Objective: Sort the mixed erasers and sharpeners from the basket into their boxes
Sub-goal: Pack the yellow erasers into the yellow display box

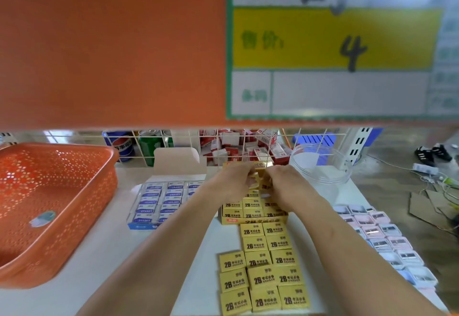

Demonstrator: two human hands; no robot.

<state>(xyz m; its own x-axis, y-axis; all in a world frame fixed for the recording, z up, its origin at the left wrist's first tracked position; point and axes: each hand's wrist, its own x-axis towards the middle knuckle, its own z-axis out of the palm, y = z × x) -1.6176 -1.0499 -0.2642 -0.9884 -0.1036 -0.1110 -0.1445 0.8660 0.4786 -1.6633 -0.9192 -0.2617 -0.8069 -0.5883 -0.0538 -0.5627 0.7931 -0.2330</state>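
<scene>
Far to the left of the yellow box (253,220) sat the orange basket (49,204), with one small wrapped item left on its floor. Just left of the yellow box lay the blue eraser box (159,204), open and packed with flat rows. The yellow box's long axis ran away from the person. The left hand (232,181) and the right hand (285,184) met at its far end, the fingers of both curled round the gripped erasers (259,181), whose tilt was too blurred to tell. From the box's near end the loose yellow erasers (263,273) lay flat in rows, labels up. Right of the box the pink and blue sharpeners (382,236) lined the table (139,253) edge. Beyond them stood a clear tub (320,164).
</scene>
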